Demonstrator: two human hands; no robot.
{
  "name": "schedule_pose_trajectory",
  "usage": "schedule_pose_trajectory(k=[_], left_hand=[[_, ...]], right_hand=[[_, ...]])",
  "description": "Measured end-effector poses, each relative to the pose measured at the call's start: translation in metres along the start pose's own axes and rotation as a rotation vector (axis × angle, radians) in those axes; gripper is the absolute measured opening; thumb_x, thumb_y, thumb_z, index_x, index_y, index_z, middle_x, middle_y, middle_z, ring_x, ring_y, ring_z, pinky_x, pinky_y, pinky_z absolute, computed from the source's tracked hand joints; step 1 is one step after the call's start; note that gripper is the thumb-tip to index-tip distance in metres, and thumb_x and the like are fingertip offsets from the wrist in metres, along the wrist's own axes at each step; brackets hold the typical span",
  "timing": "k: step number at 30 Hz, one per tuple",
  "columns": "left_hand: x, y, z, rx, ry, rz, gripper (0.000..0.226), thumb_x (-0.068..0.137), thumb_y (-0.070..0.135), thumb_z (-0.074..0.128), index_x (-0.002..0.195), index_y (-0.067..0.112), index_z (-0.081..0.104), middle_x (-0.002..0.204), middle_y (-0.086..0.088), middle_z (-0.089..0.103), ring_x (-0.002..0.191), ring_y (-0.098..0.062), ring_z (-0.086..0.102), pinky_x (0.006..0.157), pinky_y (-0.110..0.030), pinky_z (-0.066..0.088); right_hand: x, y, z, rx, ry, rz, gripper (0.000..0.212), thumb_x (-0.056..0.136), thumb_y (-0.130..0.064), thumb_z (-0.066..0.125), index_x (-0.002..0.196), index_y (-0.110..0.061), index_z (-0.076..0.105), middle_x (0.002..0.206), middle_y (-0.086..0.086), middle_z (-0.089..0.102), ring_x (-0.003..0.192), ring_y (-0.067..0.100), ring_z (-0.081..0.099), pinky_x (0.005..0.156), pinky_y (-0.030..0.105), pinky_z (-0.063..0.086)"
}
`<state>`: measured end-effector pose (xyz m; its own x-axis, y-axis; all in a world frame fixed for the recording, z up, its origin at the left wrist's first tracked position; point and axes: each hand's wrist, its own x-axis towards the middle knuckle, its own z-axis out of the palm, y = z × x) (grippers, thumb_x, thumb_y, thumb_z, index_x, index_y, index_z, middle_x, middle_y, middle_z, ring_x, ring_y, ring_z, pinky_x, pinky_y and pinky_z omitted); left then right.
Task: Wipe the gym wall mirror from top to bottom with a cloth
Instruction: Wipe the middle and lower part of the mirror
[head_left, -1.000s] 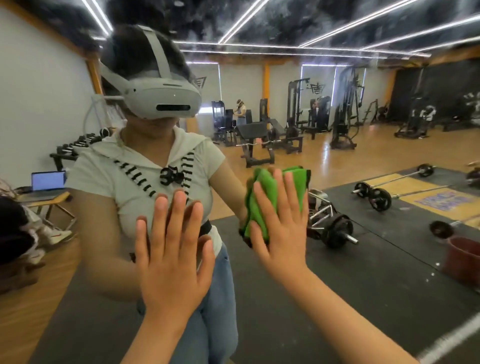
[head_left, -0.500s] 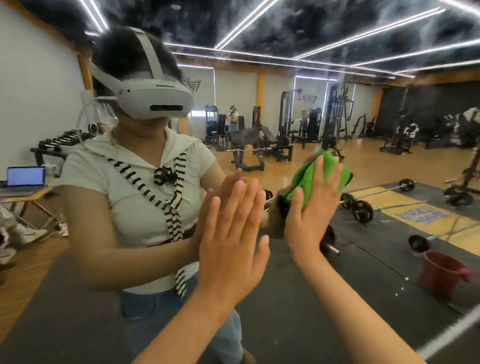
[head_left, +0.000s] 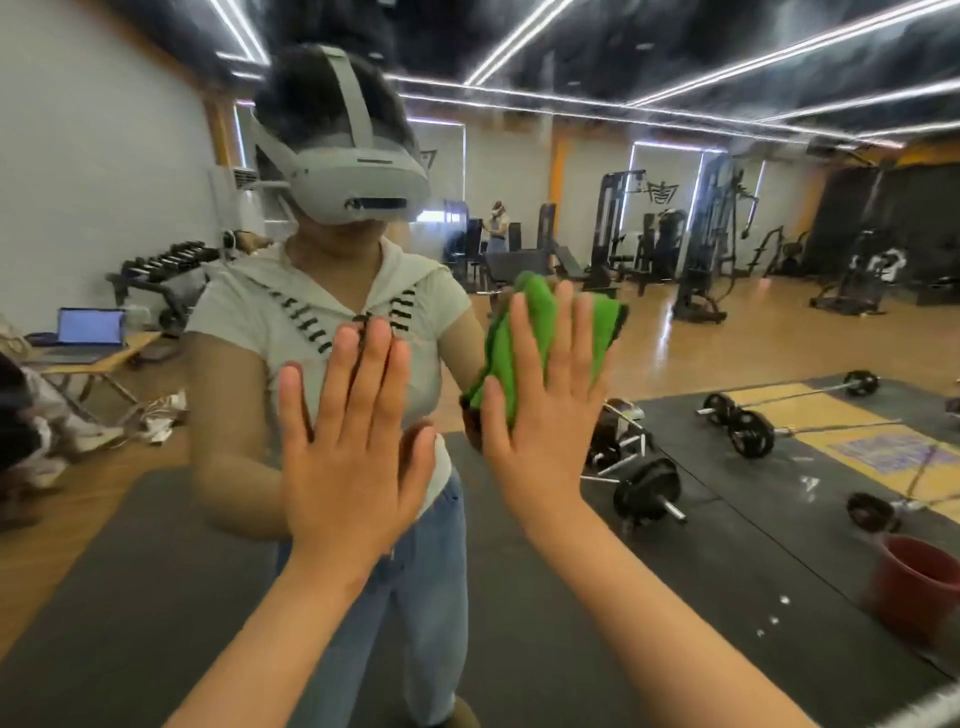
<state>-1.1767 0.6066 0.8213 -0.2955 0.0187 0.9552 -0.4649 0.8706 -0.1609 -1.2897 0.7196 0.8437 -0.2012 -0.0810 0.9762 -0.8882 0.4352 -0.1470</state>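
The mirror (head_left: 779, 332) takes up our whole view, and the glass runs out past the frame at the top, left and right. A pale strip (head_left: 930, 709) cuts the lower right corner, and we cannot tell whether it is the mirror's border. In the glass, left of centre, stands a person (head_left: 332, 312) wearing a headset, on a dark mat (head_left: 535, 649).

Our left hand (head_left: 348, 457) lies at lower centre with its palm to the glass, fingers straight and close together, holding nothing. Our right hand (head_left: 545, 431) is just beside it to the right, not touching it. Its fingers are straight and a little spread, pressing the green cloth (head_left: 530, 332) flat against the mirror at mid-frame rather than curling round it. The bunched cloth shows above and to either side of those fingers.

Open glass spreads widest to the right of the cloth and above it. It is narrower to the left, where our left hand sits.

Reflected at the lower right are a red bucket (head_left: 919, 582) and, nearer our right wrist, a barbell (head_left: 647, 491)
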Motion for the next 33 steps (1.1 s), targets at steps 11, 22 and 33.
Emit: schedule_pose_trajectory(k=[11, 22, 33], left_hand=[[-0.001, 0.004, 0.004, 0.039, 0.046, -0.028, 0.069, 0.1, 0.038, 0.038, 0.159, 0.009, 0.016, 0.169, 0.002, -0.002, 0.155, -0.019, 0.0, 0.124, -0.051, 0.001], [0.0, 0.003, 0.004, 0.025, 0.052, -0.019, 0.068, 0.099, 0.038, 0.04, 0.157, 0.008, 0.02, 0.168, 0.003, -0.003, 0.155, -0.019, -0.001, 0.125, -0.05, 0.001], [-0.001, 0.003, 0.004, 0.027, 0.046, -0.01, 0.066, 0.102, 0.039, 0.038, 0.157, 0.007, 0.018, 0.168, 0.001, -0.006, 0.155, -0.02, -0.001, 0.125, -0.049, 0.002]], right_hand=[[-0.005, 0.077, -0.027, -0.021, -0.058, -0.125, 0.06, 0.094, -0.033, 0.045, 0.152, -0.029, 0.026, 0.16, 0.006, 0.021, 0.153, 0.018, 0.004, 0.122, 0.053, 0.004], [-0.003, 0.072, -0.027, -0.027, -0.142, -0.442, 0.059, 0.092, -0.033, 0.053, 0.149, -0.03, 0.035, 0.159, 0.002, 0.028, 0.151, 0.017, 0.014, 0.122, 0.047, 0.005], [-0.042, 0.063, -0.016, -0.069, -0.225, -0.601, 0.061, 0.093, -0.033, 0.049, 0.151, -0.032, 0.03, 0.161, -0.003, 0.02, 0.152, 0.018, 0.014, 0.122, 0.048, 0.005]])
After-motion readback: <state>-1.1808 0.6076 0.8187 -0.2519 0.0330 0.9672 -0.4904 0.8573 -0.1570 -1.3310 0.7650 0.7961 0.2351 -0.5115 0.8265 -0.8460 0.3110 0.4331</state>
